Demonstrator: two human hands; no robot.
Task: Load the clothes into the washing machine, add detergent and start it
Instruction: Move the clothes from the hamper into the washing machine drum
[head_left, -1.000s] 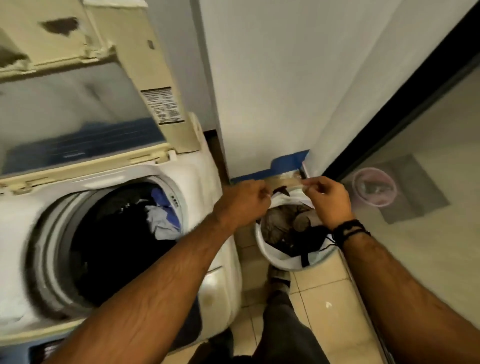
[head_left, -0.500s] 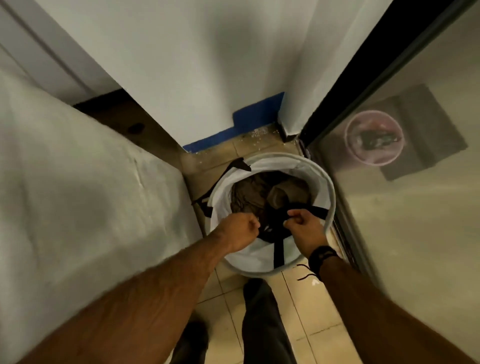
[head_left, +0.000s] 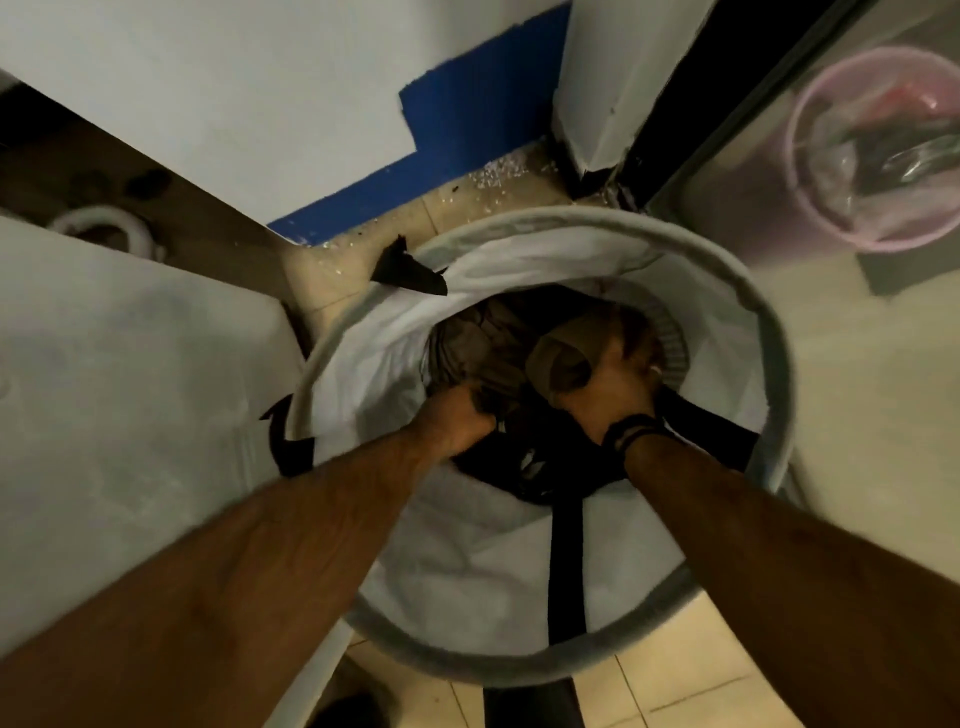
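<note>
Clothes (head_left: 483, 353) — brown and dark — lie deep in the round white hamper (head_left: 769, 332) at the centre of the frame, just right of the washing machine (head_left: 130, 374). Left hand (head_left: 457, 421) is fisted on dark cloth; right hand (head_left: 608, 389) grips a brown garment — a wastebasket (head_left: 810, 197) sits at upper right.

a home laundry nook: laundry hamper (head_left: 774, 364) beside washing machine (head_left: 130, 389), tiled floor (head_left: 675, 696).
</note>
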